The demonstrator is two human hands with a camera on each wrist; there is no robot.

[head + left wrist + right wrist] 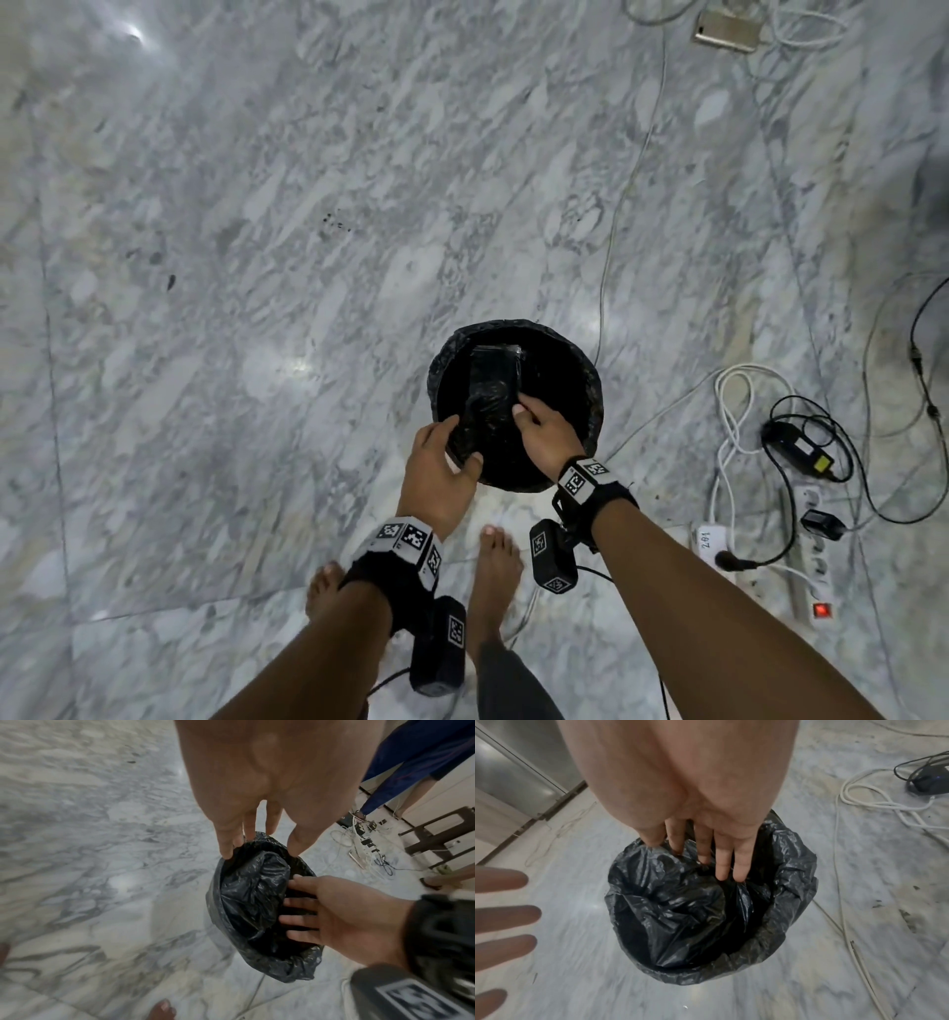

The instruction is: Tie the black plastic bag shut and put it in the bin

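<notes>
A round bin (590, 380) lined with a black liner stands on the marble floor in front of my feet. The crumpled black plastic bag (490, 390) lies inside it, its top bunched. My left hand (459, 442) hovers over the bin's near rim with straight, spread fingers and holds nothing. My right hand (534, 416) reaches into the bin from the right. In the left wrist view the bag (252, 892) sits within the rim (213, 902). In the right wrist view my right fingertips (722, 874) touch the bag (680, 902); the fingers are straight.
White and black cables, a power adapter (801, 447) and a power strip (811, 555) lie on the floor right of the bin. A phone (726, 31) lies far back. My bare feet (493, 565) stand close behind the bin. Another person's legs (411, 760) and a brown stool (442, 833) stand farther off.
</notes>
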